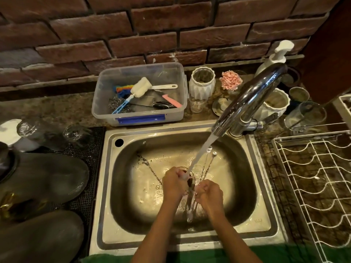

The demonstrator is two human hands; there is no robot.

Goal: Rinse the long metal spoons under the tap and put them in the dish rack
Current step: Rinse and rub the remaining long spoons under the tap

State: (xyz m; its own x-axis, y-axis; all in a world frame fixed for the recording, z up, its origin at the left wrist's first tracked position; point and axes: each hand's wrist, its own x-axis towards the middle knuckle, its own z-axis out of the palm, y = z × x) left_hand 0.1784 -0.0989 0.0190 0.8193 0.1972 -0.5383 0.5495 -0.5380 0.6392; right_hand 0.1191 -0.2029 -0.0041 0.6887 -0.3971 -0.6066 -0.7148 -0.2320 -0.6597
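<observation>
Both my hands meet over the middle of the steel sink (262, 188), under the running stream from the chrome tap (252, 97). My left hand (173, 184) and my right hand (209, 195) are closed on a bundle of long metal spoons (208, 164). The thin twisted handles stick out away from me, their small round ends near the water; the other ends hang below my hands. One more long spoon (152, 170) lies loose on the sink floor to the left. The white wire dish rack (315, 185) stands on the counter at the right.
A clear plastic tub (106, 111) with brushes, scourers and a pink knife sits behind the sink. White ribbed jars (202, 86), glasses and a soap pump (273, 57) crowd the back right. Upturned glasses (77, 133) and dark bowls rest on the left mat.
</observation>
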